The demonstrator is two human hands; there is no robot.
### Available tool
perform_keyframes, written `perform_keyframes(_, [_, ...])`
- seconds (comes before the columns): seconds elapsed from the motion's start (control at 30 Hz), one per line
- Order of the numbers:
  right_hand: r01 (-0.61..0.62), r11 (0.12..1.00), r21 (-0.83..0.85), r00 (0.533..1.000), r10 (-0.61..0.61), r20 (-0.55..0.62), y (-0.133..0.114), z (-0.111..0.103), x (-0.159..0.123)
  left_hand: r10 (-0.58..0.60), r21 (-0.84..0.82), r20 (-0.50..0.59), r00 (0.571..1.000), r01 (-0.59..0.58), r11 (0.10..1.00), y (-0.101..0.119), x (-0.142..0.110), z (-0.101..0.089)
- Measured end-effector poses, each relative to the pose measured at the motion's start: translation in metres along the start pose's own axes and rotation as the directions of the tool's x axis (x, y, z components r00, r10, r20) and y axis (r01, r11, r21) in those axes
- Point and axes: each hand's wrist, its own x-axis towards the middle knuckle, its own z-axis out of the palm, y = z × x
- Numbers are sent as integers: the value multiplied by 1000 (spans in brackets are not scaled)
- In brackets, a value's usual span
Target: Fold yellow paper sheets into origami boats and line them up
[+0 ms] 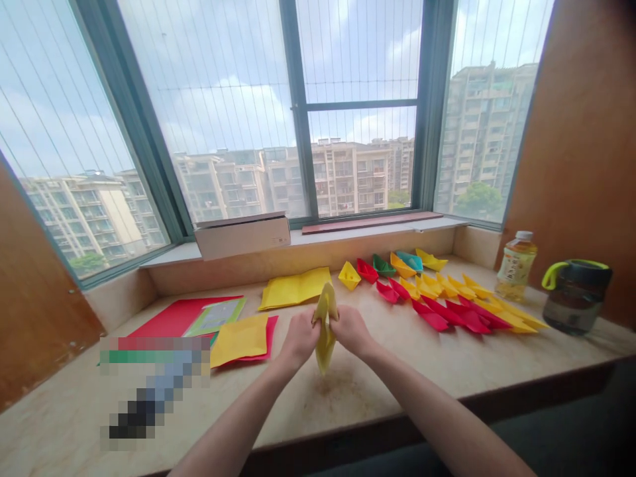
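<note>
A folded piece of yellow paper [325, 354] is held upright above the counter between my two hands. My left hand [301, 338] pinches its left side, fingers closed. On the opposite side my right hand [350, 331] grips it the same way. The paper's two layers are parted a little at the top, and its lower end comes to a point. My fingertips are partly hidden behind the paper and the thumbs. Beyond the hands lies a stack of yellow paper [295, 289].
Folded paper boats in several colours, including a green boat [383, 265] and red boats [477, 319], stand at the right. Further right are a drink bottle [515, 268] and a dark cup [579, 298]. Left lie yellow sheets [241, 339] and red paper [171, 318]. A white box [243, 237] sits on the sill.
</note>
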Motion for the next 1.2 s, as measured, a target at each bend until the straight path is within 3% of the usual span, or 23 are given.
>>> perform_keyframes(0.2, [5,1000,30,1000,-4,-20,-11,-26,-9,32,-162,32,999,-26,986,15,-11,8])
perform_keyframes(0.47, [11,976,217,996,-30,87,-16,-45,-11,73,-239,39,997,-61,969,35,-23,4])
perform_keyframes(0.63, [-18,952,306,988,-29,151,-8,-45,-14,-1,-266,64,998,18,964,28,-27,5])
perform_keyframes(0.83, [-42,940,338,986,-16,168,-6,-41,-23,-34,-442,101,994,76,894,18,-30,13])
perform_keyframes(0.93, [-46,935,353,983,-21,184,-8,-37,-28,-62,-487,48,997,78,870,15,-34,13])
perform_keyframes(1.03, [-35,938,346,983,-30,182,-11,-32,-34,-73,-419,-71,995,37,907,12,-41,10])
perform_keyframes(1.2, [-5,944,330,990,-42,136,-16,-23,-41,62,-210,-168,984,-97,973,9,-54,3])
